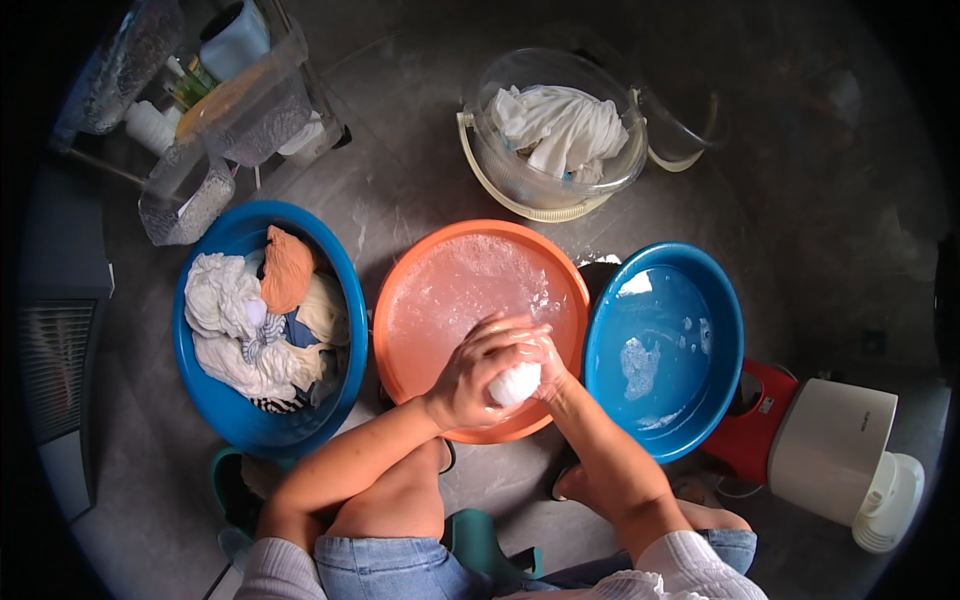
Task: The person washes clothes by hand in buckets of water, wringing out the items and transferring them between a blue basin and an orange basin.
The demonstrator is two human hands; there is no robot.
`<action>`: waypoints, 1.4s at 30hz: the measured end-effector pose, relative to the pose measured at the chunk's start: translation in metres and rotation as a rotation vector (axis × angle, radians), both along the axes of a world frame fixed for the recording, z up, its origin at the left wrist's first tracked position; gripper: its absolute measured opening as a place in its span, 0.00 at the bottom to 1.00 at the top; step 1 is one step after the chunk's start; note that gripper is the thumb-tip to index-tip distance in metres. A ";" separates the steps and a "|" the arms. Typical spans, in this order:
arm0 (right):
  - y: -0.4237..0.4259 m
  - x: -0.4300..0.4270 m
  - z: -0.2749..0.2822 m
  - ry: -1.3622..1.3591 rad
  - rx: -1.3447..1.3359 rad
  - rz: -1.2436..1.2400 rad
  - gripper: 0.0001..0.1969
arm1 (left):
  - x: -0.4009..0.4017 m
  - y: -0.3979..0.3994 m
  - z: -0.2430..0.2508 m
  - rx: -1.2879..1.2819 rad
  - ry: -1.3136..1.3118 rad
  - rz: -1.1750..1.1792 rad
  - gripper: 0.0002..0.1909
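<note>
Both my hands are clasped around a small white wad of wet cloth [515, 385], held over the near part of an orange basin [480, 439]. My left hand [472, 367] covers it from the left, and my right hand [551, 364] presses from the right. Cloudy, sudsy water fills the orange basin. To its left, a blue basin [358, 322] holds a pile of white, orange, cream and striped garments. Close by on the right, another blue basin [739, 337] holds water with patches of foam. Part of the cloth is hidden by my fingers.
Beyond the orange basin, a clear plastic bucket [517, 180] holds white cloth. A rack with clear bins [259, 120] and bottles stands at the upper left. A red and white appliance [825, 442] is at the right. Below me is a green stool [476, 536].
</note>
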State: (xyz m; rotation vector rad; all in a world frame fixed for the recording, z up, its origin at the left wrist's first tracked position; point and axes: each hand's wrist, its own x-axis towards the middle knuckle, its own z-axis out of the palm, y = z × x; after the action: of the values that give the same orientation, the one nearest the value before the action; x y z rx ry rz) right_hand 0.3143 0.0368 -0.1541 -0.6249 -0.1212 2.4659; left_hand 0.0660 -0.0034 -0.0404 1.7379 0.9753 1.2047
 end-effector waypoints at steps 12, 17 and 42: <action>0.086 -0.098 0.075 -0.479 1.165 1.413 0.19 | 0.019 -0.014 0.013 0.372 0.280 -0.148 0.17; 0.035 -0.087 0.037 -1.068 1.024 0.943 0.18 | 0.038 -0.034 -0.077 0.400 0.637 -0.606 0.09; -0.001 -0.068 -0.004 -0.530 -0.087 -0.143 0.26 | -0.089 -0.047 -0.140 -0.648 -0.389 0.388 0.21</action>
State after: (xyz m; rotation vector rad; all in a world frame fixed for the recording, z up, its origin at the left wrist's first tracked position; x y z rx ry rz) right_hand 0.2465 0.0361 -0.1581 -1.2679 -0.1683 2.1242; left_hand -0.0226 -0.0502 -0.1805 0.7983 1.3069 1.2163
